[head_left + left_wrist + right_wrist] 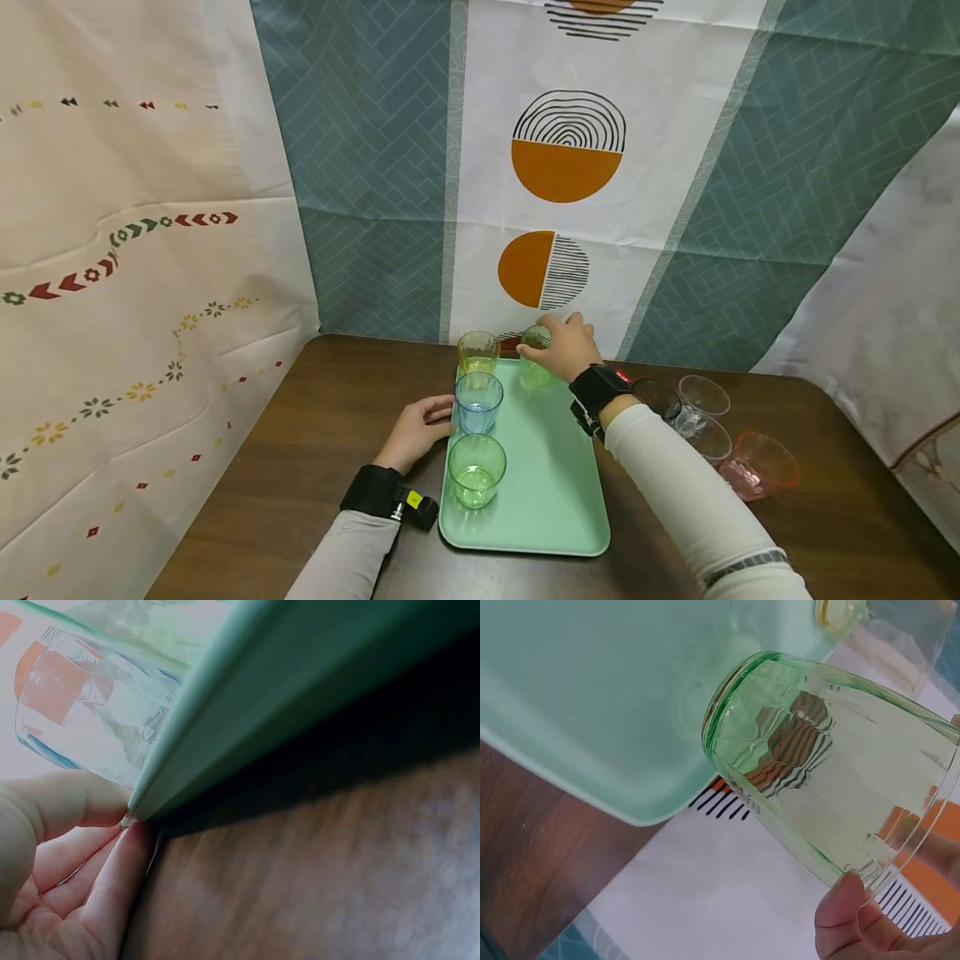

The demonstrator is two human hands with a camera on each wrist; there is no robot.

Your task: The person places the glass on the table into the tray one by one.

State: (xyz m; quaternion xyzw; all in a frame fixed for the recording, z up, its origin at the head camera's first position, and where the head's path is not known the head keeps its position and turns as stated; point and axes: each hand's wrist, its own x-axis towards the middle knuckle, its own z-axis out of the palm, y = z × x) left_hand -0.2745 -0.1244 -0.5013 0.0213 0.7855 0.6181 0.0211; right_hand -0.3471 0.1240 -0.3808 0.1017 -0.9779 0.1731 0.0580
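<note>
My right hand grips a light green glass tumbler near its rim, with the thumb on one side and fingers on the other. That tumbler is over the far end of a mint green tray, its base close to the tray surface. At the tray's left edge, my left hand pinches the rim between thumb and fingers. Along that side of the tray stand a yellow glass, a blue glass beside the left fingers, and another green glass nearest me.
Right of the tray, partly behind my right forearm, are a dark glass, two clear glasses and a pink glass, which leans over. They are on the brown wooden table. Patterned cloths hang behind and at both sides.
</note>
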